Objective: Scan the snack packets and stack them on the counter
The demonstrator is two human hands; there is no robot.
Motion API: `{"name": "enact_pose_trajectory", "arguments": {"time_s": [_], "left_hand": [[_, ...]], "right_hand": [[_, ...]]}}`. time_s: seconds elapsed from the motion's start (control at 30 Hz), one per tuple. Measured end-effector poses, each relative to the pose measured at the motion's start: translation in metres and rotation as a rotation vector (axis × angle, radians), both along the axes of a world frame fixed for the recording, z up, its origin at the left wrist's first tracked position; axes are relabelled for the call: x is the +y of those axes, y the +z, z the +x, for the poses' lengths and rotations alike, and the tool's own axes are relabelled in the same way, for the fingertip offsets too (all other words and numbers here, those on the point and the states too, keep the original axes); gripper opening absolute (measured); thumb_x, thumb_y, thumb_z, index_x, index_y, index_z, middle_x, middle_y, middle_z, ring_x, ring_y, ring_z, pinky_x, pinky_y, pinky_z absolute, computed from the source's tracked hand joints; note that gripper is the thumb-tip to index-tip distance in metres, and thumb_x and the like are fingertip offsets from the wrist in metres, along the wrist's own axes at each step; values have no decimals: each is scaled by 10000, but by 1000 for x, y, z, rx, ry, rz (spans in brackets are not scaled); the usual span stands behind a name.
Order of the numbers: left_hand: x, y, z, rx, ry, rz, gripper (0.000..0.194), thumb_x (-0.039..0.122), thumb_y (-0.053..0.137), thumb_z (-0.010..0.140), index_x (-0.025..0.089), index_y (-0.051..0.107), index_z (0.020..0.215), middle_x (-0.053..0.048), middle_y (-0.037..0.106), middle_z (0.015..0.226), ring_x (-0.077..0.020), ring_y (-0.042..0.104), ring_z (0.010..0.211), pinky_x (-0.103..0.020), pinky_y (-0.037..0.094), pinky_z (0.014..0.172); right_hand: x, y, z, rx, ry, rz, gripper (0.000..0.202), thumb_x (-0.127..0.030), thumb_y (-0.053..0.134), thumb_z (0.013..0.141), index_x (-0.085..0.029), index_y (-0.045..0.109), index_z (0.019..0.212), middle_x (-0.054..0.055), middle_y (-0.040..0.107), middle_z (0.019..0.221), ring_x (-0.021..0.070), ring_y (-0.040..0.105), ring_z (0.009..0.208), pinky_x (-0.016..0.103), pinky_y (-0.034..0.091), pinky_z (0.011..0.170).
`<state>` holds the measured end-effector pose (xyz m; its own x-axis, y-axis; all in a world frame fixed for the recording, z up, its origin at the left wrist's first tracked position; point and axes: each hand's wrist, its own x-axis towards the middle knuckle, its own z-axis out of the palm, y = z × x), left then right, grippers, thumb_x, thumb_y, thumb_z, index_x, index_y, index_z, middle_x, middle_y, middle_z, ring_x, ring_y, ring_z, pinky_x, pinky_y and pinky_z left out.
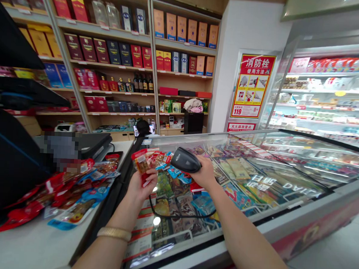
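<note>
My left hand [142, 182] holds a small red snack packet [141, 162] upright, with its pale label facing me. Just to the right, my right hand [204, 172] is wrapped round a black barcode scanner [184, 160], whose head points left toward the packet. A black cable [175, 217] loops below the scanner over the glass. Behind both hands, several red and blue snack packets [174, 172] lie on the glass top of the freezer [188, 257]. A larger pile of red and blue packets [80, 193] rests on the white counter [26, 247] at the left.
Dark checkout equipment [9, 157] stands at the far left. Shelves [110, 70] of boxes and bottles line the back, where a person's dark-haired head [143, 127] shows low down. A red poster [253, 87] hangs on the wall, and a lit display fridge [329, 90] stands at the right.
</note>
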<state>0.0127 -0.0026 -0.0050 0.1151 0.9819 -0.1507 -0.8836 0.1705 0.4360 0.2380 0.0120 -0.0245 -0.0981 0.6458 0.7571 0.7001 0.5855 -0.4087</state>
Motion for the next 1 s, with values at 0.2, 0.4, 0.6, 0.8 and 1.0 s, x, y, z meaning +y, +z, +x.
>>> {"name": "enact_pose_trajectory", "arguments": {"time_s": [0.2,0.4,0.6,0.8,1.0], "left_hand": [[-1,-5,2,-112,-103,57,214,69,339,952,150,509,850,21,491,690,-11,402,393,-92,269,312],[2,-8,4,-90,-107,117,245,77,329,964,178,441,771,61,407,596,-26,383,363,-104,246,306],[5,-13,5,-21,-102,98,218,101,385,957,182,422,757,67,408,600,-20,368,362,-98,225,301],[9,-18,3,41,-119,99,159,82,488,905,180,446,788,73,411,614,-16,366,374,-100,221,303],[11,-20,2,46,-122,104,152,110,530,899,178,449,789,73,422,619,-10,358,373,-108,220,306]], "right_hand": [[-2,-2,-9,-42,172,-17,139,-285,685,679,-209,675,795,42,703,828,211,650,807,290,446,746],[-7,-1,-17,-62,246,-20,137,-289,735,654,-222,620,686,15,667,714,193,619,703,277,428,665],[-9,-1,-18,-60,250,-28,178,-311,757,652,-217,634,738,23,693,780,201,630,754,284,416,697],[-6,-3,-18,-66,249,-21,154,-294,721,651,-217,593,689,13,660,719,192,614,708,277,409,672],[-7,-2,-19,-35,272,7,155,-318,708,657,-220,598,706,18,667,723,197,630,710,283,429,676]]}}
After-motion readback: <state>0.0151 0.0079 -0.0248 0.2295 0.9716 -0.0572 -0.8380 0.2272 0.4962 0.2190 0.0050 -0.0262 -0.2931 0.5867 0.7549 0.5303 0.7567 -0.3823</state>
